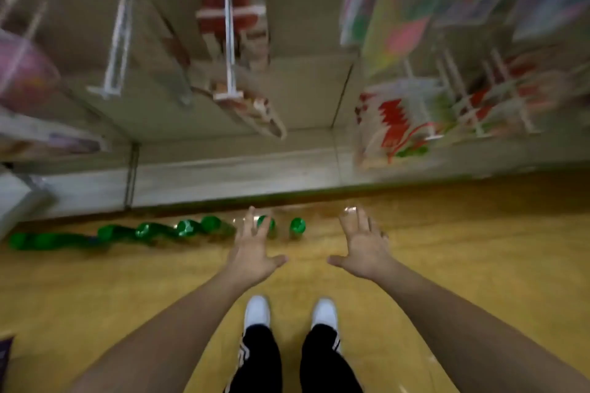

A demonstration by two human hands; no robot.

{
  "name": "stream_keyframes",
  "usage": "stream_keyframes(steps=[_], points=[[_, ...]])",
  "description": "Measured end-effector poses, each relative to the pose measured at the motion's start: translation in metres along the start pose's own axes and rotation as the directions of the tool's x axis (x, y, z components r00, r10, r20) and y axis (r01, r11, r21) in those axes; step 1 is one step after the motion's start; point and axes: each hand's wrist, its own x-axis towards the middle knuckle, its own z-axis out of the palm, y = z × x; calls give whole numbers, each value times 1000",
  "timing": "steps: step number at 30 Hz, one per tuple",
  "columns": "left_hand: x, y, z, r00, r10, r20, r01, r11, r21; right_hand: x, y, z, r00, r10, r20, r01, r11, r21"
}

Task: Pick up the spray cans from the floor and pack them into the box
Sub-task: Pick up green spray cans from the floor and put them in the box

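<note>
Above blurred green spray cans (204, 228) (count unclear) — left hand (252, 254) and right hand (364, 249), fingers spread, empty.

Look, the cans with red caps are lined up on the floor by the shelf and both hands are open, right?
Not quite: the caps are green, not red. The head view shows the spray cans lined up on the floor by the shelf, with the left hand and right hand both open and empty.
</note>
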Motion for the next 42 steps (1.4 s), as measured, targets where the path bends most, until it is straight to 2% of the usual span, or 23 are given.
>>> stream_keyframes(steps=[4,7,10,14,17,21,25,31,34,38,42], points=[[50,-59,64,983,-176,-53,159,960,-230,70,-6,82,998,11,65,-15,998,58],[101,-101,114,961,-261,-96,221,926,-306,134,-4,146,1000,3,31,-7,991,135],[159,-146,158,966,-216,-144,168,943,-289,202,-2,206,999,10,-42,3,956,292],[224,-192,197,973,-187,-134,152,959,-237,274,0,268,986,97,-133,0,806,592],[263,-214,211,983,-163,-84,124,929,-349,312,2,299,971,81,-225,88,753,652],[304,-216,216,1000,-2,2,3,880,-475,340,2,328,939,102,-328,177,675,716],[320,-201,222,989,138,60,-106,924,-368,347,-2,335,911,72,-405,262,659,705],[308,-188,232,998,29,-51,-50,870,-490,340,-1,331,896,71,-438,288,660,694],[290,-176,226,990,-69,-122,-14,816,-578,321,2,314,912,88,-400,247,661,708],[250,-145,180,983,-105,-150,-3,812,-584,271,-7,264,923,97,-371,222,654,723],[178,-113,100,954,-158,-257,-14,827,-562,205,-37,186,912,50,-407,267,682,681]])
